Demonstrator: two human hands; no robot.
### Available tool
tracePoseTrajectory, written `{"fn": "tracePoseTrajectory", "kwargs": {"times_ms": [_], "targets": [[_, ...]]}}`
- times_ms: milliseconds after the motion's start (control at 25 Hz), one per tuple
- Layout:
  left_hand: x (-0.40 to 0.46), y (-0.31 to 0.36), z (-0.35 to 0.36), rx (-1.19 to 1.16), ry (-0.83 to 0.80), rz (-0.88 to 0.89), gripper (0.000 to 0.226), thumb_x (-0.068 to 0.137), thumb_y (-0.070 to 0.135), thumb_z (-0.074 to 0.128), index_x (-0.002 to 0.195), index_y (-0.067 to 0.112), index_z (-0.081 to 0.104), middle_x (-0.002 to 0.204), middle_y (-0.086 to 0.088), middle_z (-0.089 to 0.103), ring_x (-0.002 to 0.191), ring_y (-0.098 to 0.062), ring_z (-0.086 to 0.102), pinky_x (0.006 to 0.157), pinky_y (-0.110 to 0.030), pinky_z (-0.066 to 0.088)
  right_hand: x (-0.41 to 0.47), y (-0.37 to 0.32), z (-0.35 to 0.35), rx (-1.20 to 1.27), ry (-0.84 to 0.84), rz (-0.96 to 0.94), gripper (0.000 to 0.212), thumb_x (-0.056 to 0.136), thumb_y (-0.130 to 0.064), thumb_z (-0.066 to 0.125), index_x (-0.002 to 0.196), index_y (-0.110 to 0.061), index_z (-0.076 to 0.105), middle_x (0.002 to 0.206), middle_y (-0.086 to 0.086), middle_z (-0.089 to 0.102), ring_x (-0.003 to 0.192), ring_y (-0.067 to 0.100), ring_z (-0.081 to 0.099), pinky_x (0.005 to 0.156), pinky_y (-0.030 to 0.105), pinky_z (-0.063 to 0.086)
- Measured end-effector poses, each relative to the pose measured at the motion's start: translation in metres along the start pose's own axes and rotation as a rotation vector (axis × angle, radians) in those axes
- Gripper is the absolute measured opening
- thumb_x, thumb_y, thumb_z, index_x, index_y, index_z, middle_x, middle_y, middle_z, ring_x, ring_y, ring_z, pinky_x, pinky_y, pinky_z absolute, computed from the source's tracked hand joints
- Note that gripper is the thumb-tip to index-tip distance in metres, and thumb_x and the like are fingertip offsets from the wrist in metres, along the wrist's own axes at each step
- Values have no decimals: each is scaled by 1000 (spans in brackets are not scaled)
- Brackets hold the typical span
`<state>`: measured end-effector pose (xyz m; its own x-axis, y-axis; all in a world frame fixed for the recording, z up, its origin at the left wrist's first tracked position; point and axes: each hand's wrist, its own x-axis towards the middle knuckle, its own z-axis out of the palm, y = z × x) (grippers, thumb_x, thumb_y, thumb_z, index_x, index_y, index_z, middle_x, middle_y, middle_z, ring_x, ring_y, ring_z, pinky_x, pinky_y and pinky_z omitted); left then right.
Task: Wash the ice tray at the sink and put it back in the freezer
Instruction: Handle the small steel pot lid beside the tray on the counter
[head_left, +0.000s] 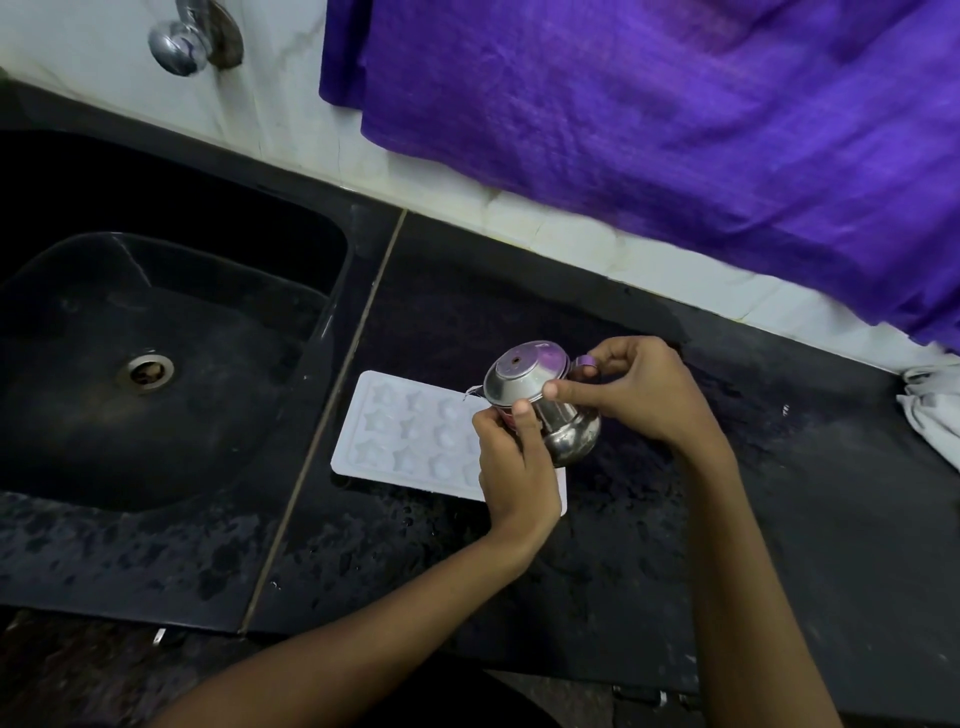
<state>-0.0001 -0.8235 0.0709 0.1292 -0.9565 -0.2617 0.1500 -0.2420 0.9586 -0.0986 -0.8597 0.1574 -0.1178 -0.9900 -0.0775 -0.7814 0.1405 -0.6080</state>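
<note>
White ice tray (410, 431), moulded with star and rounded cavities, lying flat on the dark tabletop (779, 493) just to the 3 o'clock side of the black sink (78, 312); its 3 o'clock end is hidden under the hands. Above that end, a small steel pot (540, 405) is held tilted, lid towards 10 o'clock. Left hand (514, 457): fingers curled around the pot's body from 6 o'clock, thumb clamped on its wall. Right hand (634, 389): fingers pinching the handle at 2 o'clock, one fingertip pressed on the rim below the lid. Whether anything flows from the pot cannot be told.

Judged step: tipping the pot's contents onto the tray, likely soap or water. To do it well, keep the spout over the cavities, tilt slowly, and steady the body with the lower hand so little lands on the tabletop.

Periphery: chrome tap (182, 47) at 11 o'clock, purple cloth (675, 130) hanging at 1 o'clock, white rag (930, 410) at 3 o'clock.
</note>
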Motion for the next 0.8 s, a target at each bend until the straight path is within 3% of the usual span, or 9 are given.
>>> {"fn": "tracePoseTrajectory", "kwargs": {"times_ms": [200,360,640,800], "targets": [[4,1,1,7,9,-14,27,96,42,32,97,16,38,87,10,57,83,-12,59,83,-40,49,6,-1,2,-23,-16,8,66,37,-72,71,70,-16,67,69,-1,71,73,19,69,76,44,56],[6,3,1,-2,-5,-19,26,97,42,32,96,16,38,86,10,56,78,-3,56,75,-30,47,9,-1,0,-29,-16,10,66,37,-72,71,71,-16,67,70,1,72,73,20,69,76,45,56],[7,5,4,-3,-5,-24,23,97,41,32,96,18,37,84,10,57,74,-2,55,65,-18,43,9,-2,-2,-29,-8,7,62,39,-70,72,71,-17,67,70,-1,71,72,18,68,76,44,56],[6,3,4,11,7,24,23,97,40,33,98,18,38,94,3,62,81,-6,59,64,-14,41,5,-2,-4,26,2,-1,59,41,-66,74,72,-16,66,71,-3,73,71,10,69,78,41,57]]}}
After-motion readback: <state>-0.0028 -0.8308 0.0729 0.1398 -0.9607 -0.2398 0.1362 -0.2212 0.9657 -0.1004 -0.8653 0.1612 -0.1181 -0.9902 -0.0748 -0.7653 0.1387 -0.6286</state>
